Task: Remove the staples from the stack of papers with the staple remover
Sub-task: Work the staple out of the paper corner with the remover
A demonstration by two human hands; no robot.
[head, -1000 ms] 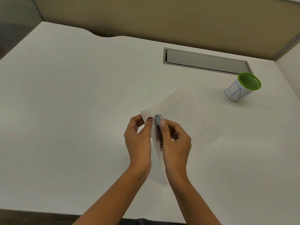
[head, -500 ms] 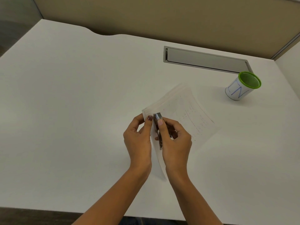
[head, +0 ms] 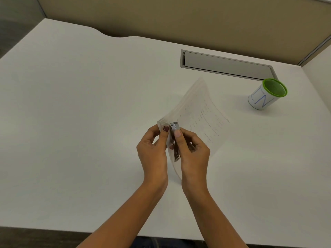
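Note:
A stack of printed white papers (head: 198, 111) is lifted off the desk, its far end curling upward. My left hand (head: 154, 149) pinches the stack's near left corner, thumb on top. My right hand (head: 192, 151) grips a slim metal staple remover (head: 174, 138) with its thumb pressed along it. The tool's silver tip sits on the paper corner, right beside my left thumb. The staple itself is too small to make out.
A white cup with a green rim (head: 266, 94) stands at the right of the white desk (head: 80, 113). A grey cable-tray lid (head: 225, 66) is set into the desk behind the papers. A tan partition runs along the back.
The far end of the stack has risen and curled up more. Both hands and the tool keep the same hold at the corner.

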